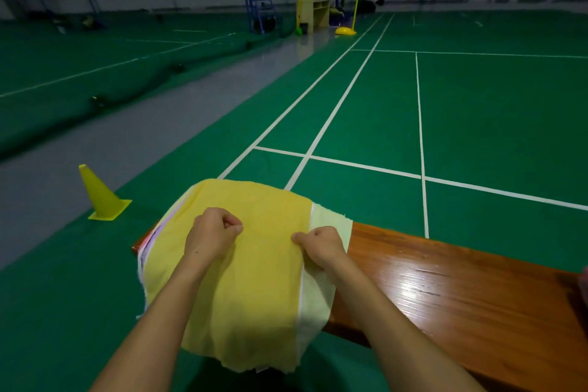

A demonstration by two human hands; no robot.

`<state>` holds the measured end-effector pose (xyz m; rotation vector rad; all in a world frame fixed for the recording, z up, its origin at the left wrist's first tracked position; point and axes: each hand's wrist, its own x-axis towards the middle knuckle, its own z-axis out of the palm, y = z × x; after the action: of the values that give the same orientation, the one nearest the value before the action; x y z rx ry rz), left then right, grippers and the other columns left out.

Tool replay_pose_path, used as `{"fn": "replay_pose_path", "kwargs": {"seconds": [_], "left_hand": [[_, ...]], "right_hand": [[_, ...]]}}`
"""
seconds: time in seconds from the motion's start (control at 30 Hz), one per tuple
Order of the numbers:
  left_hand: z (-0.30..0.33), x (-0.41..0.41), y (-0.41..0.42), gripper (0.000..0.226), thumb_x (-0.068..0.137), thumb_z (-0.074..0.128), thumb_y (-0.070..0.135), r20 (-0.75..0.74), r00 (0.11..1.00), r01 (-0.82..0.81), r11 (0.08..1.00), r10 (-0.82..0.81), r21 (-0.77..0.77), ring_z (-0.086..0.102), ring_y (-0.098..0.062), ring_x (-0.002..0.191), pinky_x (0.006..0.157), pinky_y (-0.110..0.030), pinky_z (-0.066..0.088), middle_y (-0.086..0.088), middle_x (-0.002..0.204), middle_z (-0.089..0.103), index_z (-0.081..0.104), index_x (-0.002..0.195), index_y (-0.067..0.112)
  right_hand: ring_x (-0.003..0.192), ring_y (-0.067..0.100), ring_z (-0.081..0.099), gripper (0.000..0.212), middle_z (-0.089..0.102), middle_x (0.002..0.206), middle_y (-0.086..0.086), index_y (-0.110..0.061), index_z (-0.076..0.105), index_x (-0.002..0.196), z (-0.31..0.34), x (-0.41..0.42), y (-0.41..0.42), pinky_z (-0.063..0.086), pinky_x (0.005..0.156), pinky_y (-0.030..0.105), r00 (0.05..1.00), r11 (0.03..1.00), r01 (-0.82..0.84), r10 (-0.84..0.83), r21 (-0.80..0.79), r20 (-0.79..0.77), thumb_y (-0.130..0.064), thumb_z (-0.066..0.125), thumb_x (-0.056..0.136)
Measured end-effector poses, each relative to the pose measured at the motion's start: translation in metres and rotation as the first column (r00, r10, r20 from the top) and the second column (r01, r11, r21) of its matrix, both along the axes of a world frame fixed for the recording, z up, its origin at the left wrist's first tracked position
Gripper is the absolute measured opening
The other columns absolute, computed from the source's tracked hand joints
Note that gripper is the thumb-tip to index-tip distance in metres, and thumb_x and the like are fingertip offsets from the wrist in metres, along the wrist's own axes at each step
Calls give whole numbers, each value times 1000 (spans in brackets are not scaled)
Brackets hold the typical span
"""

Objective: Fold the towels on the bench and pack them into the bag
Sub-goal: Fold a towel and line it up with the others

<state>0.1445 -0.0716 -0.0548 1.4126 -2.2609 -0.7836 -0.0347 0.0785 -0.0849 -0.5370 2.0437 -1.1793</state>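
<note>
Fingers of both hands are curled tight: the left hand [211, 232] and the right hand [321, 245] each pinch the yellow towel [254, 289] between thumb and bent fingers. Soft, matte cloth is spread under both fists over a stack of towels, and a paler towel [321, 289] shows at the right edge. The stack lies on the left end of a glossy wooden bench [445, 289]. A yellow plastic cone [98, 194] stands on the green court floor [477, 118], well apart.
</note>
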Motion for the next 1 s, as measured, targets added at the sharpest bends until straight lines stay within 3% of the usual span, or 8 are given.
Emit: {"fn": "replay_pose_path", "kwargs": {"seconds": [0.17,0.27,0.37,0.43,0.57,0.77,0.9,1.0], "left_hand": [[19,-10,13,3,94,79,18,-217,974,68,997,-56,46,67,-8,89,75,-24,50,7,92,76,81,95,20],[30,-27,34,7,93,80,15,-394,893,254,966,-215,50,71,-2,89,76,-11,51,9,93,79,80,98,19],[35,-53,62,10,94,79,13,-496,807,405,912,-322,68,72,-4,88,77,-15,54,4,94,79,77,103,16],[29,-73,79,13,95,78,16,-410,803,479,877,-432,14,70,-7,92,81,-19,54,2,99,77,75,108,18],[0,-108,112,36,99,70,40,101,763,644,765,-639,-22,60,-10,123,105,-31,48,8,136,66,67,134,29],[-37,-153,167,65,108,43,57,587,393,825,553,-708,115,8,-29,162,128,-50,23,3,177,8,20,166,39],[-40,-172,181,81,89,34,82,566,496,770,635,-658,64,4,-28,163,126,-52,25,-2,177,4,25,162,47],[-38,-177,188,78,86,68,73,451,668,666,746,-592,-9,27,-26,154,119,-47,37,0,173,17,45,154,42]], "right_hand": [[65,18,40,27,40,66,-4,-18,44,75,10,-3,22,34,67,36,995,952,86,-69,-293,68,-24,59,98],[70,18,38,23,39,73,-1,-23,43,75,15,-13,47,31,68,41,976,887,214,-208,-409,61,-25,56,94],[63,14,35,30,37,63,-10,-22,40,71,26,-39,86,29,62,37,948,838,282,-319,-467,0,-15,55,96],[56,9,31,34,35,58,-13,-21,39,70,32,-62,118,26,57,34,923,814,315,-382,-488,-41,-7,54,97],[60,11,31,28,35,68,-1,-19,43,73,33,-113,193,26,59,35,849,801,407,-509,-439,-143,-10,54,97],[62,17,36,34,40,62,1,-17,45,66,-2,-145,303,31,60,39,767,814,475,-569,-333,-298,-7,62,94],[58,15,39,33,46,59,-1,-14,47,67,-15,-156,337,33,52,26,804,871,436,-490,-225,-338,-4,72,87],[73,17,57,18,63,79,1,-8,58,85,-16,-168,344,41,61,23,835,860,465,-505,-208,-220,1,74,84]]}}
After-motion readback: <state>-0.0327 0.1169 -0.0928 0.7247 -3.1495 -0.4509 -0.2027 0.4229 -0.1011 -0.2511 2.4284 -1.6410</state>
